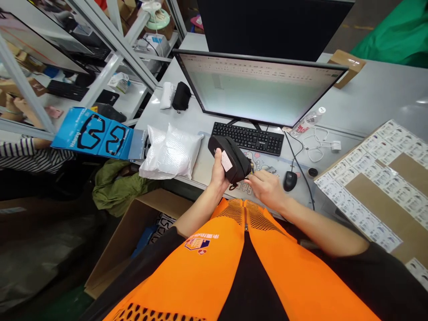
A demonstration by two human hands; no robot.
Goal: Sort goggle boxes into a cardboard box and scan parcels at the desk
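A black zippered case (238,156) with a small white label on its side is held above the desk's front edge. My left hand (219,173) wraps round the case from the left, the thumb lying by the label. At the case's right end my right hand (265,186) is closed, its fingertips pinched at the zipper end. A small dark loop hangs under the case. The keyboard (250,138) lies just behind it, and white bubble mailers (172,151) lie on the desk to the left.
A monitor (257,89) stands behind the keyboard. To the right are a mouse (290,181), a plastic bottle (309,120), a white cable and a cardboard sheet of labels (377,169). Blue packaging (93,133) juts over the left edge; an opened carton (133,232) stands below. Another person's striped sleeve shows far left.
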